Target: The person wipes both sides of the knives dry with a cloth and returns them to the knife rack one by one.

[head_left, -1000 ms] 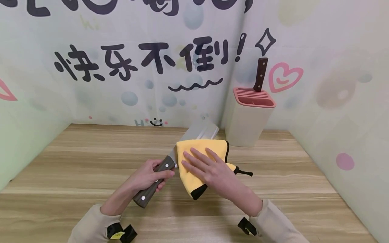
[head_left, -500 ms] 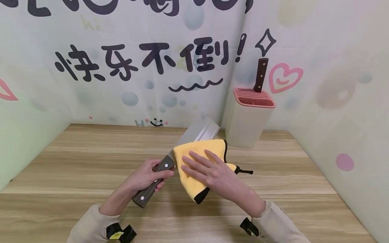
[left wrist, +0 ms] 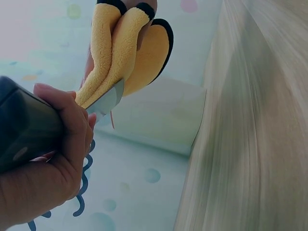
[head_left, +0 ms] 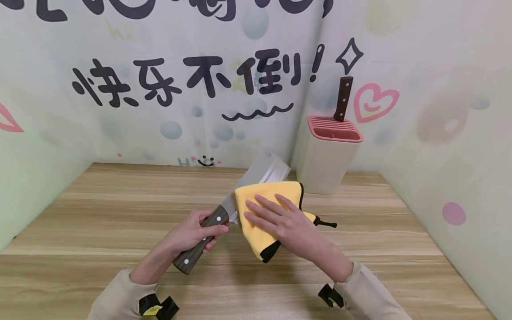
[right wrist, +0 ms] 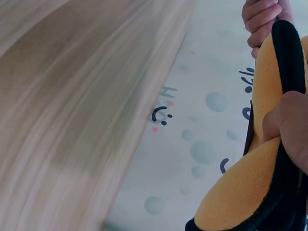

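The knife (head_left: 230, 204) had a smooth, softly shining metal blade, a wood-grained handle (head_left: 200, 242) and metal rivets (head_left: 218, 218). The cloth (head_left: 256, 238) looked plush and matt, with fabric edging (head_left: 271, 251). Smooth wood grain covered the worktop (head_left: 120, 209); the knife block (head_left: 326, 166) looked like matt plastic, the sleeves (head_left: 372, 289) soft fabric.

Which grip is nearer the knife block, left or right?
Right: the right grip, on the yellow cloth, is in front and left of the knife block; the left grip, around the cleaver handle, is farther left.
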Motion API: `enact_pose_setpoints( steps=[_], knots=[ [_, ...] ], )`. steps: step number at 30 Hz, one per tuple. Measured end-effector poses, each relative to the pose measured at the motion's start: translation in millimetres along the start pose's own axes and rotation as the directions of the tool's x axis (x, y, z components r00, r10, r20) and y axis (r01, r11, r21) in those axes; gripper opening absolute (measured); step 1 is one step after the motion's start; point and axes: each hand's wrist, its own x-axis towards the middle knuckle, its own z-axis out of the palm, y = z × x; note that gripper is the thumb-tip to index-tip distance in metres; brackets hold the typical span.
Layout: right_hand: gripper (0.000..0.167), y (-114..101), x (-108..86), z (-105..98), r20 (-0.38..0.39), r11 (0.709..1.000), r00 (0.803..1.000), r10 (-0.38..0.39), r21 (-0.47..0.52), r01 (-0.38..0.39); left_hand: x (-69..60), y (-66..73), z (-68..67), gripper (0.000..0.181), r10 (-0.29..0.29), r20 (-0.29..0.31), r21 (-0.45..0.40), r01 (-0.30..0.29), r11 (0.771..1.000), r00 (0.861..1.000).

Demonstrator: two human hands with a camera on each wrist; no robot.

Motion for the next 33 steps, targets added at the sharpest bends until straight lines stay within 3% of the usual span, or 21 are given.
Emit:
enact_pose_setpoints(
  steps=[7, 19, 33],
  knots=[
    [0.058, 4.2, -0.2, 1.8, 0.014, 0.997, 0.998, 0.065, -0.031, -0.065, -0.7, 0.0, -0.2, 0.030, 0.001, 0.007, 0.014, -0.001, 1.000, 1.000],
    [0.062, 15.5, -0.7, 11.0, -0.002, 0.984, 0.984, 0.176, -0.001, -0.176, -1.4, -2.0, -0.6, 0.027, 0.026, 0.044, 0.020, -0.027, 0.999, 0.999],
    [0.065, 28.3, -7.8, 16.2, 0.021, 0.942, 0.944, 0.330, 0.065, -0.330, -1.2, -5.2, 0.1, 0.026, 0.035, 0.050, 0.005, -0.035, 0.999, 0.998]
  ],
)
